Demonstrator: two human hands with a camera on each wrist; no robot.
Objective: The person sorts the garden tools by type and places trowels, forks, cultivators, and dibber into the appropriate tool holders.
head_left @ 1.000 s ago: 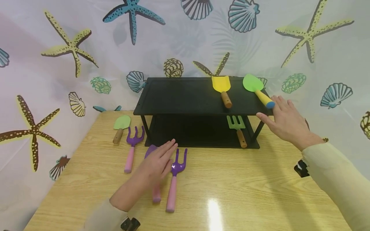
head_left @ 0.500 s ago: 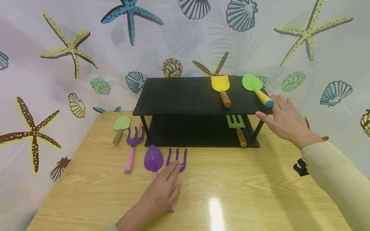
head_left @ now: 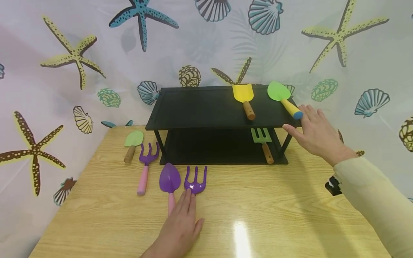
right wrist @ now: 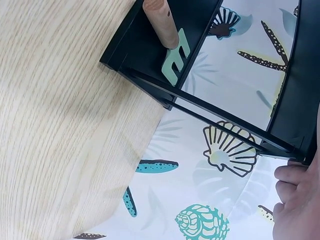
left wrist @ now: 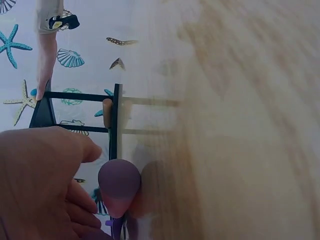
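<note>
In the head view my left hand (head_left: 180, 224) lies over the pink handle of a purple three-tined hand fork, fingers straight and pointing at its purple head (head_left: 195, 186). The handle's round end (left wrist: 119, 181) shows beside that hand in the left wrist view, with no fingers wrapped round it. A purple trowel (head_left: 169, 178) with a pink handle lies just left of the fork. My right hand (head_left: 317, 134) rests at the front right corner of a black two-tier shelf (head_left: 196, 107), fingers extended along its side and thumb at the front edge.
On the shelf top lie a yellow shovel (head_left: 243, 94) and a green trowel (head_left: 279, 91). A green fork (head_left: 261, 136) is on the lower tier. Another purple fork (head_left: 148, 158) and a small green trowel (head_left: 134, 138) lie on the wooden table (head_left: 106, 222) left of the shelf.
My left hand has drawn back from over the purple trowel and shifted right onto the hand fork's handle, uncovering the trowel blade and the fork's tines. My right hand stays at the shelf corner.
</note>
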